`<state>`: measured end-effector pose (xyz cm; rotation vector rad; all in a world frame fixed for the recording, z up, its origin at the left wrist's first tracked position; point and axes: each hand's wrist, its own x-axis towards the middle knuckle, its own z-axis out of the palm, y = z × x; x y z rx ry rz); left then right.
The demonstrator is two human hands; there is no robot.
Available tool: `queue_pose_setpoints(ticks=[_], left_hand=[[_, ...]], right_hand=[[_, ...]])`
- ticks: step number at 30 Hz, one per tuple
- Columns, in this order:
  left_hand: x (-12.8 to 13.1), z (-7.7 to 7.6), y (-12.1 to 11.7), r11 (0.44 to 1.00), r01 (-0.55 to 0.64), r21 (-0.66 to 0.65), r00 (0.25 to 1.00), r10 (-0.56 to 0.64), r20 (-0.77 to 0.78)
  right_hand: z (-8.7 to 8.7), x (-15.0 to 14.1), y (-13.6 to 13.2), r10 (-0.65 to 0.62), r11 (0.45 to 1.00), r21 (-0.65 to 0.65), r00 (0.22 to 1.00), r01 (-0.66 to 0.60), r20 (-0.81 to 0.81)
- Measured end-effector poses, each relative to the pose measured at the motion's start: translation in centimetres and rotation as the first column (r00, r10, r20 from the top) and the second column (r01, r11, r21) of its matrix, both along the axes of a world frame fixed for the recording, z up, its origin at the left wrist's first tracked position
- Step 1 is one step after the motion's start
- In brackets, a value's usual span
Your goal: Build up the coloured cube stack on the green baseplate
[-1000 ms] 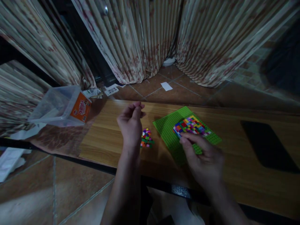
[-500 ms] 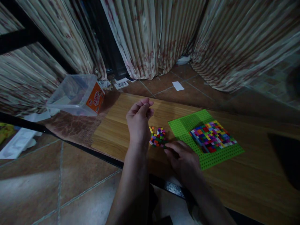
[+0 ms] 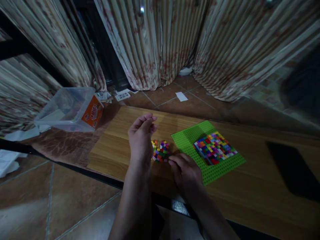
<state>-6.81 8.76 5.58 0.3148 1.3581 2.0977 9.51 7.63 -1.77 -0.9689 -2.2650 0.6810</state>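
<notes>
My left hand is raised over the table, to the left of a small pile of colourful toy bricks. Its thumb and fingers curl together; whatever they pinch, if anything, is too small to make out. At the pile's right edge, my right hand has its thumb and forefinger pressed together, and the fingertips hide what is between them. Just beyond that hand lies a green baseplate, turned at an angle. A block of many-coloured bricks covers its middle and right part.
A clear plastic tub with an orange label stands at the wooden table's left end. A dark flat object lies on the right. Papers and a white card are on the tiled floor before the curtains.
The camera's view has turned a little to the right, so everything sits further left in the picture. Both hands keep nearly the same pose over the table and beside the pile.
</notes>
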Motion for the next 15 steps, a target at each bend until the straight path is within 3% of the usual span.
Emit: queue_pose_setpoints(ticks=[8, 11, 15], left_hand=[[1.1, 0.0, 0.6, 0.998, 0.056, -0.042, 0.998, -0.055, 0.028], [1.8, -0.1, 0.7, 0.993, 0.107, -0.042, 0.994, -0.107, 0.008], [2.7, -0.2, 1.0, 0.986, 0.154, -0.057, 0.988, -0.154, 0.005]], right_hand=[[3.1, 3.5, 1.3, -0.08, 0.992, -0.106, 0.982, 0.063, -0.168], [3.2, 6.0, 2.5, -0.233, 0.968, -0.151, 0.942, 0.201, -0.24], [3.4, 9.4, 4.1, -0.489, 0.868, -0.281, 0.805, 0.409, -0.337]])
